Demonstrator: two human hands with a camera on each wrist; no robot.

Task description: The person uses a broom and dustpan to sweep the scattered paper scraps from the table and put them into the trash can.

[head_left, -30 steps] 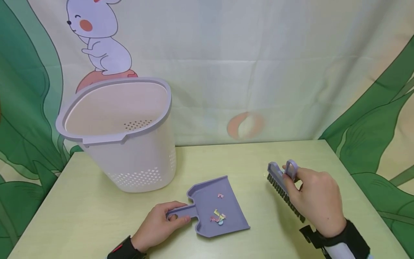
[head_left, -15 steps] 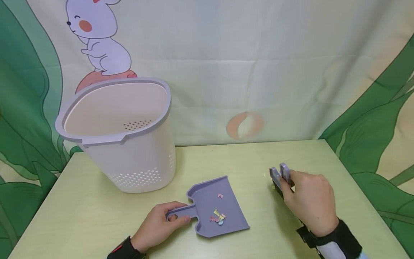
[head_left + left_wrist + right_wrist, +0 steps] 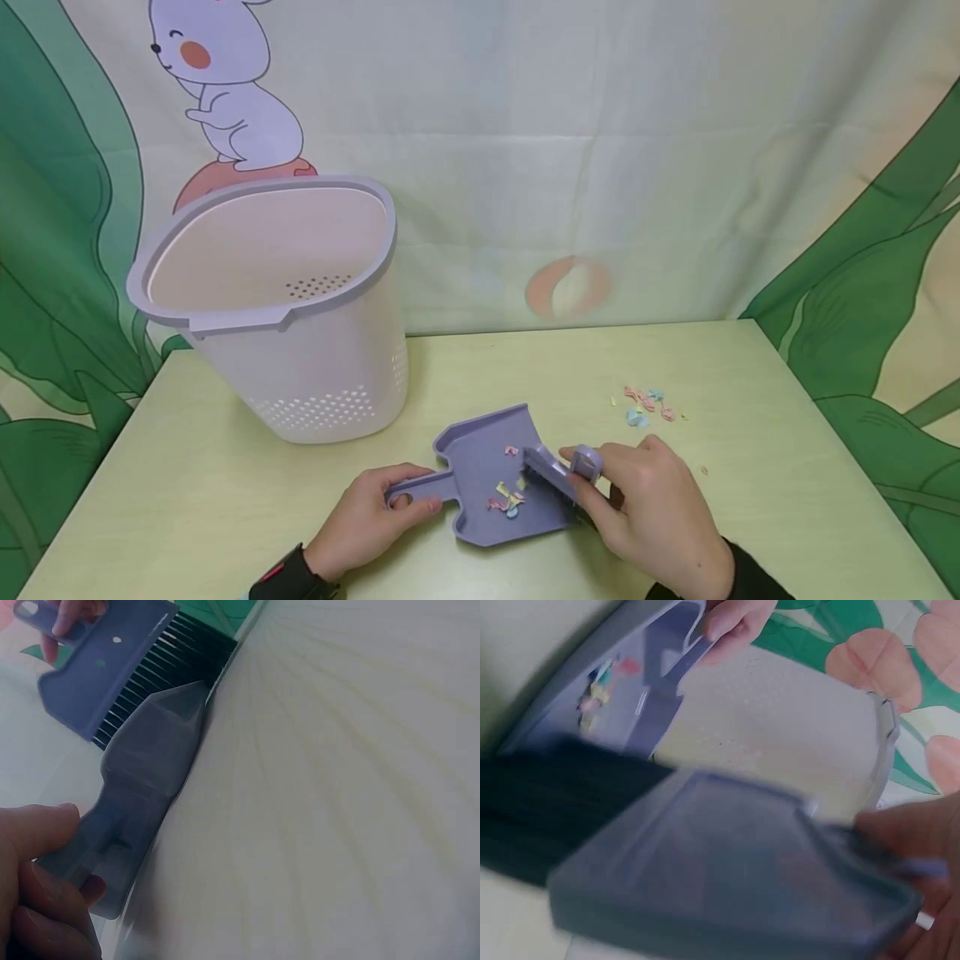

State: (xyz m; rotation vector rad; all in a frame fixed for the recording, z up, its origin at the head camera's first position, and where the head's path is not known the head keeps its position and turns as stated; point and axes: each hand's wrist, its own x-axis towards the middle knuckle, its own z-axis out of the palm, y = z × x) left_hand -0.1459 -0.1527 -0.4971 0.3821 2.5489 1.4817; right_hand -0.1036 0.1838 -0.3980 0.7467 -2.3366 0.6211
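My left hand (image 3: pixel 375 521) grips the short handle of a purple dustpan (image 3: pixel 483 467), which lies on the table with its wide edge facing right. Several small pastel paper scraps (image 3: pixel 506 502) lie on the pan. In my right hand (image 3: pixel 652 512) is a purple hand brush (image 3: pixel 551 471), held by its looped handle, its head over the dustpan's right edge. Dark bristles (image 3: pixel 161 675) show in the left wrist view, at the pan's lip. More paper scraps (image 3: pixel 645 404) lie on the table, beyond my right hand.
A tall white basket (image 3: pixel 322 367) with a purple rim stands at the back left of the table (image 3: pixel 225 517). Behind the table's far edge hangs a printed curtain (image 3: pixel 480 167). Stray tiny bits (image 3: pixel 703 471) lie to the right.
My right hand has swept the brush left and nearer, from the right of the table onto the dustpan's edge. The scraps on the table are now uncovered. My left hand and the dustpan stay still.
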